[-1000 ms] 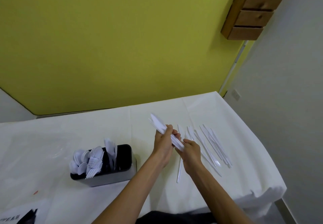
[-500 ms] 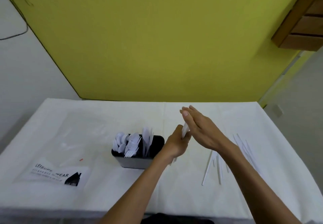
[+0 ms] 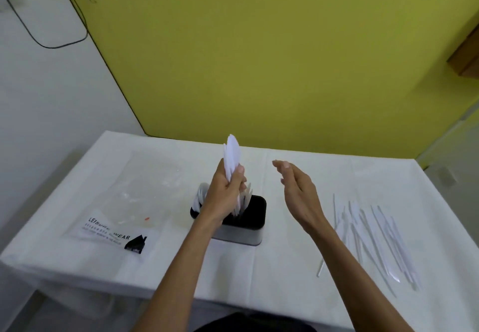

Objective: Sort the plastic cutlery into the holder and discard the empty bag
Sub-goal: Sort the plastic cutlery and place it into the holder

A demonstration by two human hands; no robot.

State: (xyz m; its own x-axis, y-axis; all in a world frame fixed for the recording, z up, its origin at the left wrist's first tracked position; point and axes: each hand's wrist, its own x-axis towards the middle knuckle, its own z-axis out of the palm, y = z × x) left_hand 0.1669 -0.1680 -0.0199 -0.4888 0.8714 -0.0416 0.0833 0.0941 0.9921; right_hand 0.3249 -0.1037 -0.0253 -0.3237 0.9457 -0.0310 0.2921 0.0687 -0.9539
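A: What is seen of the cutlery?

B: A bundle of white plastic knives (image 3: 231,159) is held upright, thin and flat, the rounded blade tips fanned slightly at the top. It is gripped around its middle by the left hand (image 3: 225,192), whose fingers are curled tight about it. The lower ends are blurred, just above or inside the right compartment of the holder (image 3: 243,228); which cannot be told.

A: And the holder itself?

B: A black-lined box with a grey outer wall is seen standing at the middle of the white-covered table (image 3: 285,267). More white pieces are glimpsed in its left compartment, mostly hidden behind the left wrist.

A: The other hand?

B: The right hand (image 3: 298,191) is raised beside the holder, fingers stretched out and together, palm turned leftward. Nothing is held in it.

A: What lies around?

B: Loose knives (image 3: 375,236) are scattered flat to the right. A clear printed bag (image 3: 124,217) is spread flat on the left.
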